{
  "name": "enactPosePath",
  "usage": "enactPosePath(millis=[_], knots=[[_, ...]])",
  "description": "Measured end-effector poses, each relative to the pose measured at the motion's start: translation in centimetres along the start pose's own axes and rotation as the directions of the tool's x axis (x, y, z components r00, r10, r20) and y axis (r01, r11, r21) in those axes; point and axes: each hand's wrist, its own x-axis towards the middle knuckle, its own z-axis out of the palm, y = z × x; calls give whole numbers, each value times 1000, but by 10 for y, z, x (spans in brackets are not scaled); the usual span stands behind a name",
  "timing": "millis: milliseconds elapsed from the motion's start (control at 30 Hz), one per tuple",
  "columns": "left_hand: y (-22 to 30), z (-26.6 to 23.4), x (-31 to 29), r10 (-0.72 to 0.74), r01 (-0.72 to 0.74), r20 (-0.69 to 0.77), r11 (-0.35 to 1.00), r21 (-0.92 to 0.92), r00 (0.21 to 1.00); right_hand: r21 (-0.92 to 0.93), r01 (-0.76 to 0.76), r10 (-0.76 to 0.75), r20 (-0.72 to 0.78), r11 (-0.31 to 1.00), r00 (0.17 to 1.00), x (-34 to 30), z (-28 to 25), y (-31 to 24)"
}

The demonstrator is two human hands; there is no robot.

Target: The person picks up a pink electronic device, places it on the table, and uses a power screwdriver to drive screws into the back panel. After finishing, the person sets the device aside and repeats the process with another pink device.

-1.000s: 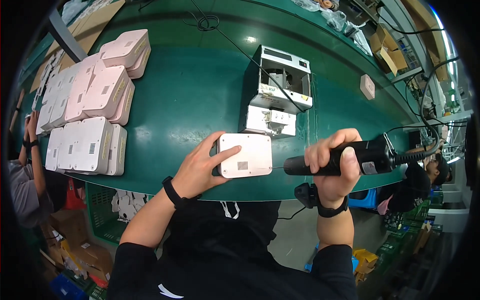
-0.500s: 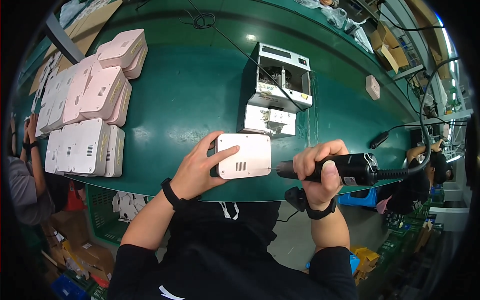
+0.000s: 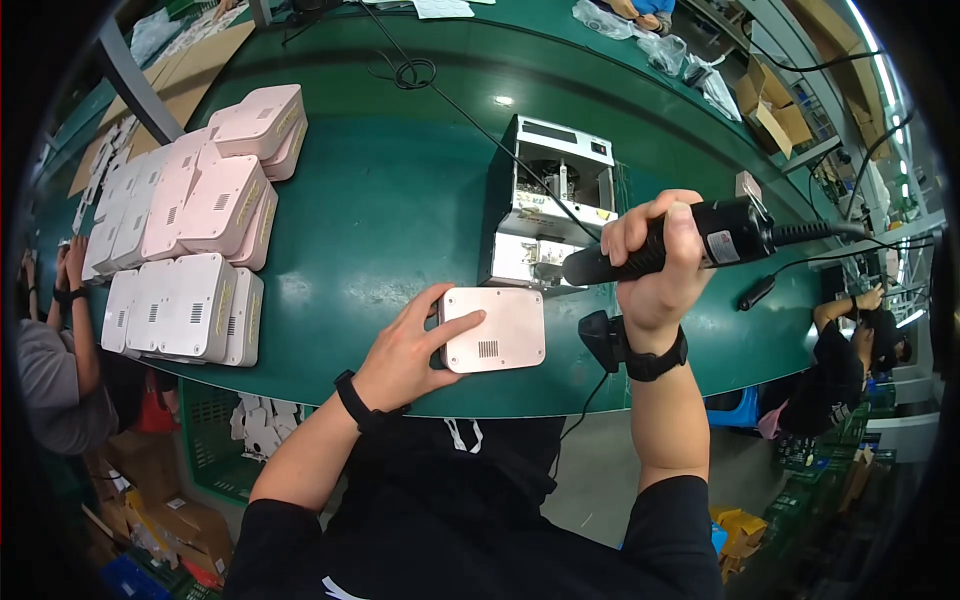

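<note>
A pale pink plastic case (image 3: 510, 335) with a vent grille and corner screw holes lies flat at the table's front edge. My left hand (image 3: 410, 345) grips its left side, thumb on the near edge and index finger across the top. In my right hand (image 3: 662, 255) is a black electric screwdriver (image 3: 640, 258), held level with its nose pointing left. That nose is over the front of a screw feeder (image 3: 560, 190), a black and silver machine just behind the case. The screwdriver's bit cannot be made out against the feeder's metal.
Stacked pink and white cases (image 3: 215, 205) stand at the left. A thin black cable (image 3: 480, 125) crosses over the feeder. One small pink case (image 3: 747, 185) and a black cable connector (image 3: 757, 293) lie to the right. Below the table is a green crate (image 3: 215, 445) of white parts. Other people sit at both sides.
My right hand has lifted the screwdriver away from the case's near right corner, up and rightward to the feeder's front. My left hand stays on the case.
</note>
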Motion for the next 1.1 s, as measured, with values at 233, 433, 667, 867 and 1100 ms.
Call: enactPosePath(millis=[233, 433, 667, 867, 1100], knots=[[-2, -1, 0, -10, 10, 3, 1000, -9, 1000, 140, -164, 137, 187, 976, 973, -42, -1, -18], [-5, -2, 0, 3, -4, -6, 1000, -14, 1000, 103, -182, 149, 270, 978, 951, -69, 13, -38], [-3, 2, 0, 29, -29, -22, 1000, -6, 999, 58, -207, 180, 310, 977, 934, -85, 11, -19], [-5, -1, 0, 48, -48, -34, 999, 3, 998, 57, -219, 191, 313, 974, 931, -90, 13, -18], [-6, 1, 0, 33, -33, -12, 999, -1, 999, -14, -203, 194, 373, 979, 907, -81, 11, -15]])
